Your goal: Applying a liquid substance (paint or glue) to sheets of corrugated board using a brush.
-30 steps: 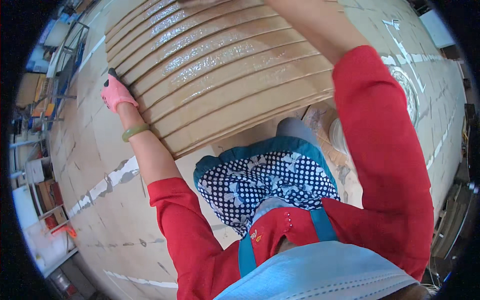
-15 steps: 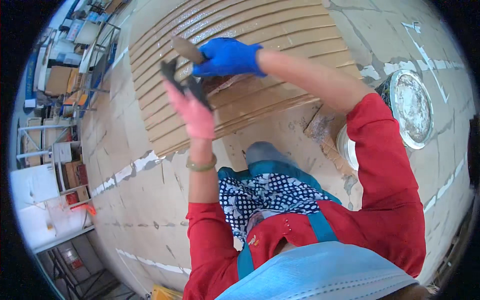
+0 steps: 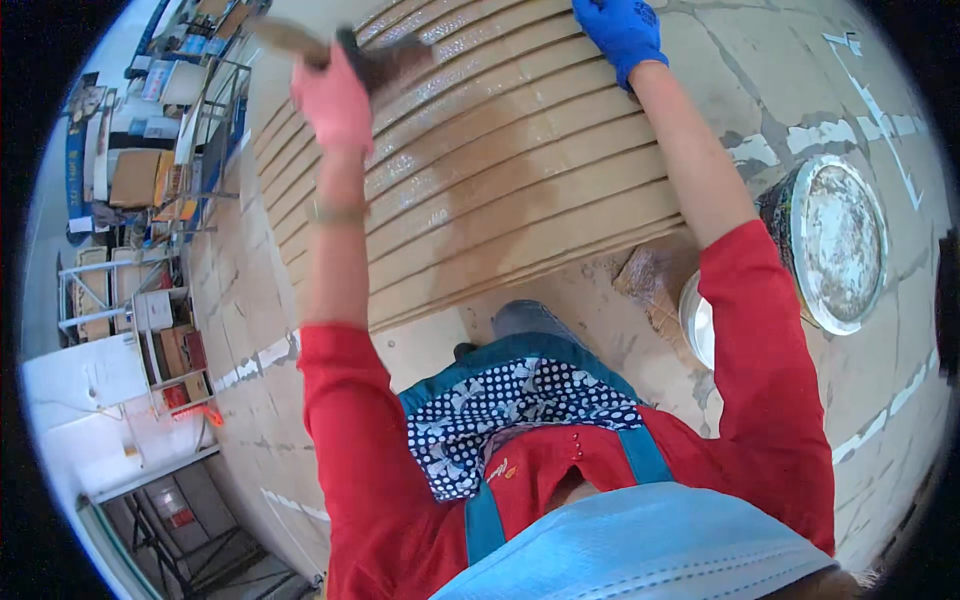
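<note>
The strips, brown overlapping cardboard with ridged edges, lie across the upper middle of the view, spread over the floor. A wet shine covers much of their left and middle part; the rows nearest the person look duller.

The brush is over the far left of the strips, blurred, its pale wooden handle pointing up and left and its dark head to the right. The left hand, in a pink glove, is closed around it. Whether the bristles touch the cardboard cannot be told. The right hand, in a blue glove, is at the far right edge of the strips; its fingertips are cut off by the frame, so its grip cannot be told.

Half a second ago both hands met over the strips with the brush between them; now they are wide apart and the brush is with the left. That appears to be a handover, leaving the right hand free for the strips' edge.

To the right stand a white tub beside a cardboard scrap, and a bucket with a crusted whitish top.
</note>
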Demonstrator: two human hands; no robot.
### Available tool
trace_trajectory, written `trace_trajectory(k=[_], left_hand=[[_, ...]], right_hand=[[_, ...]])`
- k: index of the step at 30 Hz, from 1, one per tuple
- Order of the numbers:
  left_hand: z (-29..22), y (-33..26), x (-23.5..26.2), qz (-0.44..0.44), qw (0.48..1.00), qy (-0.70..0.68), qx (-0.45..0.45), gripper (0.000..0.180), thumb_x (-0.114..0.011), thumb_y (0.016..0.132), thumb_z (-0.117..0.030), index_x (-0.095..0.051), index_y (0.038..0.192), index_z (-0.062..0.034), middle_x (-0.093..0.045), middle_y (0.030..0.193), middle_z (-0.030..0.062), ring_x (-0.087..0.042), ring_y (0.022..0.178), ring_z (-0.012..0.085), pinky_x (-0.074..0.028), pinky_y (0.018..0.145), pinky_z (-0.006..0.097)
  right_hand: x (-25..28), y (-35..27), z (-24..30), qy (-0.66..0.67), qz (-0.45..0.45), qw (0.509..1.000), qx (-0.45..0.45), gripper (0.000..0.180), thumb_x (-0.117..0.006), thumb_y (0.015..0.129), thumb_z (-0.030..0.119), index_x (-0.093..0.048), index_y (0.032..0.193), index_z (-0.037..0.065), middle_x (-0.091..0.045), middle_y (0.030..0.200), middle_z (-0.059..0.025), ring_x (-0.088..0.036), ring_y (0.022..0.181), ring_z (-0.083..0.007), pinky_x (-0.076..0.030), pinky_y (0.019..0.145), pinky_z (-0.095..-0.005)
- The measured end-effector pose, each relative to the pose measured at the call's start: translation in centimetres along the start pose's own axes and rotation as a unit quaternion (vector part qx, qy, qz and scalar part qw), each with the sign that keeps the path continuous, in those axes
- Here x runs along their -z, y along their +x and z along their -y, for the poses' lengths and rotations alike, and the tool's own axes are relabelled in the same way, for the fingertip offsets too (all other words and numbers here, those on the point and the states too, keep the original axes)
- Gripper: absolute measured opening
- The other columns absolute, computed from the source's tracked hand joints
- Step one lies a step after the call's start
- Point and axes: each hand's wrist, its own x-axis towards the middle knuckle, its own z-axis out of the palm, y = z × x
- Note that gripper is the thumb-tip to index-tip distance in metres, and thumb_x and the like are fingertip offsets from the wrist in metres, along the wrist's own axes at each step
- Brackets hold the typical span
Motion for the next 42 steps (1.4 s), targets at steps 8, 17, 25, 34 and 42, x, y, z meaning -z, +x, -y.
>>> trace_trajectory(k=[8,17,25,34,42], left_hand=[[8.2,15.8,-10.1,-0.087,0.978,0.187,-0.011,0.050,-0.053,0.089,-0.046,-0.058,0.106,0.0008,-0.062,0.103,0.0223,-0.057,0.098,0.0383,-0.045,0.084,0.044],[-0.2,-3.8,-7.1,0.068,0.984,0.144,-0.082,0.025,-0.060,0.083,-0.019,-0.059,0.094,0.0028,-0.063,0.083,0.0231,-0.059,0.084,0.0398,-0.046,0.074,0.044],[-3.0,-5.9,-1.0,0.121,0.989,0.055,-0.065,0.025,-0.055,0.086,-0.021,-0.057,0.088,0.0037,-0.062,0.080,0.0234,-0.060,0.080,0.0407,-0.044,0.072,0.046],[8.5,7.0,-8.0,0.053,0.988,0.142,0.016,0.040,-0.048,0.094,-0.031,-0.052,0.116,0.0018,-0.059,0.090,0.0250,-0.055,0.088,0.0410,-0.045,0.081,0.043],[-2.9,-13.5,3.9,0.176,0.981,0.076,-0.010,0.021,-0.058,0.084,-0.017,-0.056,0.084,0.0044,-0.061,0.075,0.0222,-0.059,0.071,0.0384,-0.044,0.063,0.045]], right_hand=[[-0.2,0.9,2.7,0.053,-0.004,0.998,0.014,0.033,-0.053,0.085,0.037,-0.062,0.080,0.006,-0.063,0.079,-0.0207,-0.061,0.074,-0.0386,-0.048,0.066,-0.0463],[0.4,0.7,0.5,0.036,-0.018,0.999,0.007,0.034,-0.054,0.084,0.036,-0.062,0.075,0.005,-0.062,0.077,-0.0213,-0.060,0.071,-0.0389,-0.047,0.065,-0.0469],[0.7,-0.1,0.8,0.067,-0.012,0.998,0.010,0.034,-0.054,0.084,0.037,-0.061,0.076,0.004,-0.062,0.075,-0.0214,-0.060,0.071,-0.0392,-0.046,0.065,-0.0469],[-1.8,1.0,0.3,0.050,-0.025,0.998,0.040,0.034,-0.054,0.084,0.038,-0.061,0.076,0.005,-0.062,0.074,-0.0195,-0.060,0.070,-0.0378,-0.046,0.064,-0.0465],[0.3,0.0,1.7,0.082,0.004,0.997,0.010,0.033,-0.054,0.085,0.038,-0.061,0.076,0.006,-0.062,0.071,-0.0173,-0.061,0.067,-0.0350,-0.047,0.063,-0.0441]])
